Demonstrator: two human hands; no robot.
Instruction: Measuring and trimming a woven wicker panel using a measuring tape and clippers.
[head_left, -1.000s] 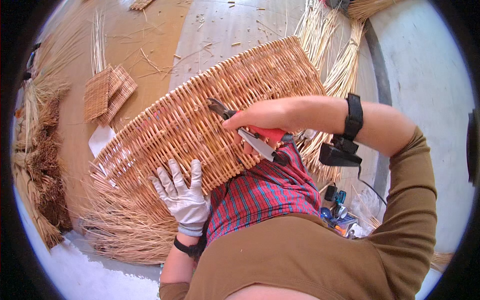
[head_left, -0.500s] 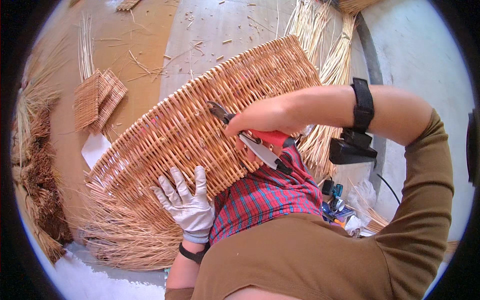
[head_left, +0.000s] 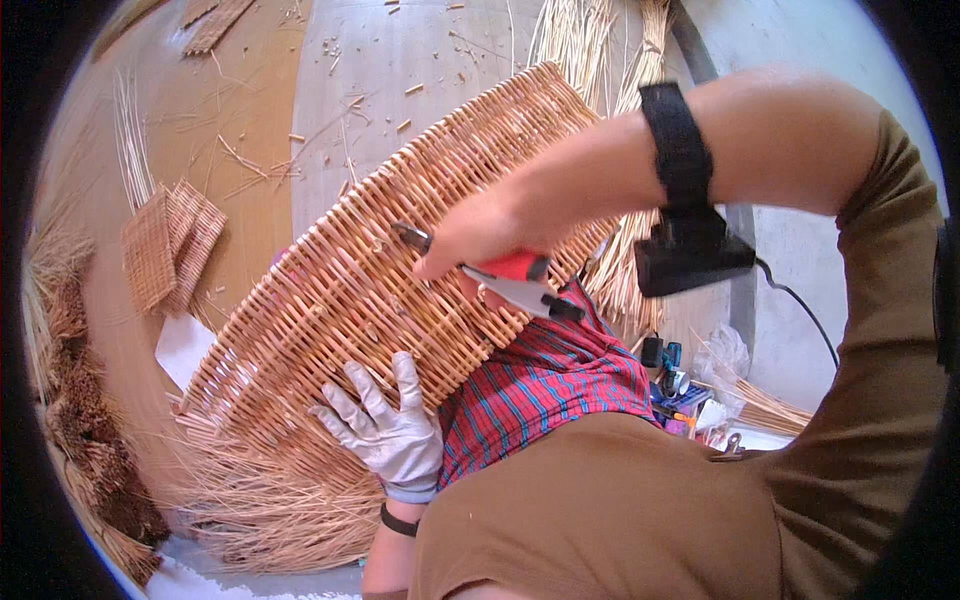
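Note:
A large woven wicker panel [head_left: 340, 290] lies slanted across my lap, over a red and blue checked cloth [head_left: 560, 380]. Short rod ends poke out of its weave. My left hand [head_left: 385, 430], in a whitish glove, rests on the panel's lower part with its fingers spread. Over the panel's middle, my bare right hand [head_left: 475, 235] is wrapped round pruning shears [head_left: 515, 292] with red and grey handles. Their dark blade tip points up and left, close to the weave; whether it touches is unclear. My fingers hide part of the shears.
Smaller woven panels [head_left: 170, 245] stand at the left. Loose thin rods [head_left: 280, 530] spread below the big panel, and bundled stalks [head_left: 570, 40] lie at the far side. Cut bits litter the floor. Small tools and a plastic bag [head_left: 725, 355] sit at my right.
My right hand has shifted a little left and lower with the shears, slightly blurred. The left hand stays spread on the panel. The whole view has shifted somewhat.

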